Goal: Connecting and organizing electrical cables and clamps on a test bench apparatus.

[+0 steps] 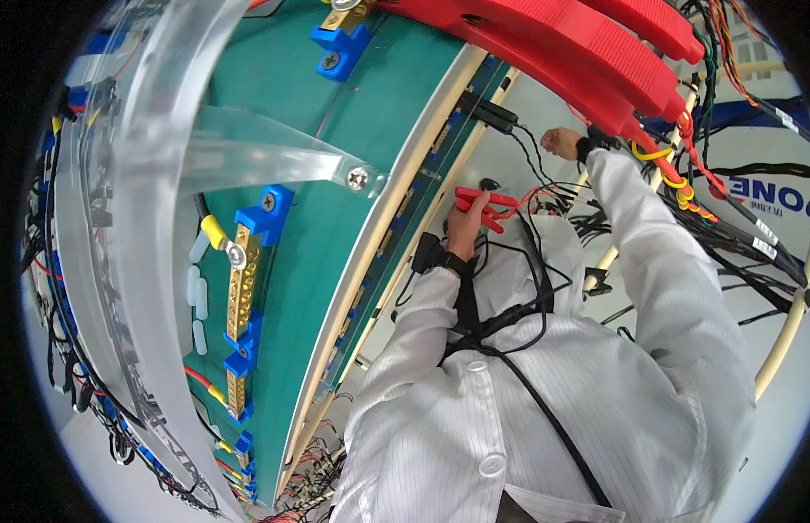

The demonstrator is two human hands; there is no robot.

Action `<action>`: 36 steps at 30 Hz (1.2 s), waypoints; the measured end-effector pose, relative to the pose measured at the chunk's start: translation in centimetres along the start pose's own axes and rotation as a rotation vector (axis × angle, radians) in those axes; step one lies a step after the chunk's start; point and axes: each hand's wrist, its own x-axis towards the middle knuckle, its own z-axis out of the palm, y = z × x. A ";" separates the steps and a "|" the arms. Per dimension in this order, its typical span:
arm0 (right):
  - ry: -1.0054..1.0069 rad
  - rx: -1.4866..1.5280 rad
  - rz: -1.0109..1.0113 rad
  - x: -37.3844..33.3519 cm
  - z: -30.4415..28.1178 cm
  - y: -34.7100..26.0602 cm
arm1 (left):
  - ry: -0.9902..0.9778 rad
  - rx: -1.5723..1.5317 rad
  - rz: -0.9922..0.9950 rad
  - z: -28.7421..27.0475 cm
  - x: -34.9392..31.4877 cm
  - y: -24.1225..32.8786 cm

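Note:
My left hand [463, 230] is closed around a red two-armed clip [499, 200], thumb across it; its exact kind is hard to make out at this size. Thin red wires [534, 193] run close beside the clip. Farther off and to the right, my right hand [562, 143] has its fingers curled in; whatever they hold, if anything, is hidden. It is near a black cable [526, 150] that hangs from a black box-shaped connector [494, 114]. Black straps and small devices sit on both wrists.
A green curved panel [361, 166] with brass terminal bars [241, 283] on blue mounts stands at left, behind a clear plastic guard [152, 174]. Large red ribbed clamp handles [562, 52] hang close at upper right. Black cable bundles [753, 253] and cream pipes [775, 349] are at right.

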 end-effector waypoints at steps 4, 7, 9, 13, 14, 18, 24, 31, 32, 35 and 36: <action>0.210 -0.456 -0.128 -6.4 -9.3 -5.6 | -0.057 -0.062 0.116 0.9 3.5 1.6; 0.051 -0.405 -0.131 -13.6 -11.6 -7.6 | 0.047 -0.088 0.091 0.5 0.6 -0.1; 0.249 -0.365 -0.183 -16.2 -12.9 -1.9 | 0.011 -0.102 0.144 1.8 0.1 0.9; 0.305 -0.237 -0.031 -19.9 -12.0 -5.0 | -0.027 -0.078 0.127 0.5 1.7 0.5; 0.298 -0.310 -0.010 -20.3 -11.8 -6.7 | -0.015 -0.072 0.134 0.2 2.3 0.3; 0.308 -0.120 -0.074 -20.9 -9.2 -7.7 | -0.063 -0.056 0.124 0.5 2.8 0.1; 0.280 -0.167 -0.054 -17.2 -5.7 -10.0 | -0.089 -0.066 0.174 0.8 2.2 0.4; 0.279 -0.034 -0.126 -13.5 -3.9 -11.5 | -0.066 -0.044 0.205 1.2 1.6 0.5; 0.273 -0.005 -0.098 -12.9 -3.7 -11.6 | -0.069 -0.058 0.193 1.3 1.7 0.5; 0.206 0.161 -0.185 -12.3 -1.9 -13.5 | -0.082 -0.094 0.181 1.2 2.0 0.6; 0.151 0.167 -0.207 -12.7 -1.1 -15.1 | -0.093 -0.104 0.192 1.4 2.0 0.6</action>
